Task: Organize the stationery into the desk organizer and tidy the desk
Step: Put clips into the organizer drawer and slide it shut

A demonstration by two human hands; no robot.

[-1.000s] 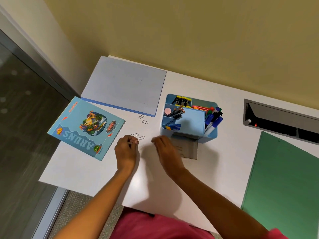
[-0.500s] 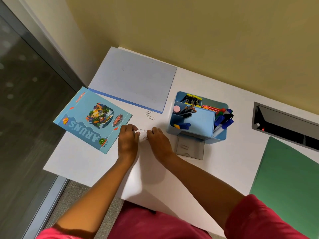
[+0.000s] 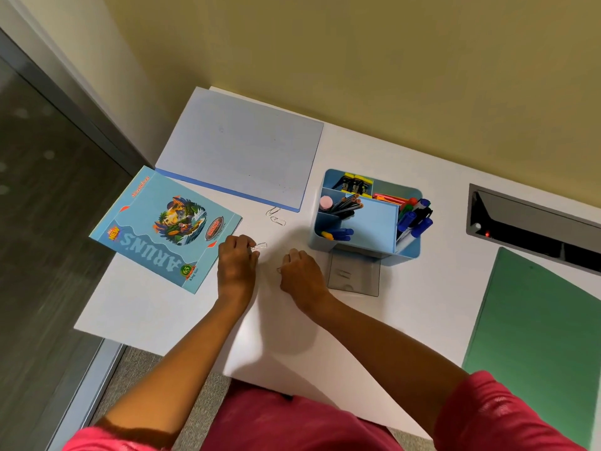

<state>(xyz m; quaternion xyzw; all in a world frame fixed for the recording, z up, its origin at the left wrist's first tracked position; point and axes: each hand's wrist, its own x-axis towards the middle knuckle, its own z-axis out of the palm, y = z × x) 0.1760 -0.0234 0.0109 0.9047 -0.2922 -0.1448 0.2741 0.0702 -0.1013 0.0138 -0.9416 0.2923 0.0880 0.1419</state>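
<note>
Paper clip (image 3: 260, 245), left of desk organizer (image 3: 374, 231): left grip (image 3: 235, 265) pinches it, right grip (image 3: 300, 271) curled, hold unclear; gather loose clips (image 3: 278, 220) before depositing.

Left hand (image 3: 237, 266) pinches a paper clip (image 3: 260, 246); right hand (image 3: 300, 271) fingers curled, knuckles up

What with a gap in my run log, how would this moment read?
left hand: pinches paper clip; right hand: grips second clip; loose clips: on desk

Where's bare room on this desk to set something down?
Free: the white strip between desk organizer and green folder, and the near-left corner by the notebook. Crowded: around the left hand, right hand and loose paper clips.
</note>
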